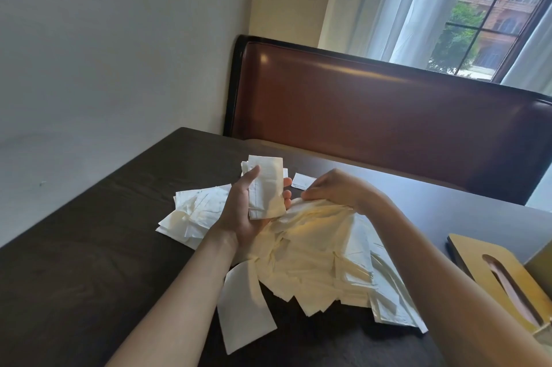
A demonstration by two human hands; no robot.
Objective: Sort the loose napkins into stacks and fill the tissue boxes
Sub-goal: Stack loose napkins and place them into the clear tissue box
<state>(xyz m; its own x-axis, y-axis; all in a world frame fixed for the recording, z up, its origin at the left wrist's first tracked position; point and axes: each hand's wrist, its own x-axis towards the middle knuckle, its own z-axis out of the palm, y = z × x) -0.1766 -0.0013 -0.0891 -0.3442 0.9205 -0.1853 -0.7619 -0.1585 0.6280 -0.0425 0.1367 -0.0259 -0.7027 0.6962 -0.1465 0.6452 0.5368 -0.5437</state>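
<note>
Your left hand (251,211) grips folded napkin stack (266,187) above loose pile (322,250); right hand (334,190) pinches pile's far edge. Napkins likely light, limp, tearable: take folded edges.

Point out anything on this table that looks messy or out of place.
The napkin pile is a crumpled, unsorted heap across the table. One napkin juts out at the near edge, and a small one lies apart beyond the right hand. The tissue box lid lies tilted at the right.

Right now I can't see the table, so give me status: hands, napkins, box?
Left grip holds a folded white paper napkin stack. Right grip pinches the loose cream napkin pile. Tan slotted tissue box lid untouched, nothing blocking.
</note>
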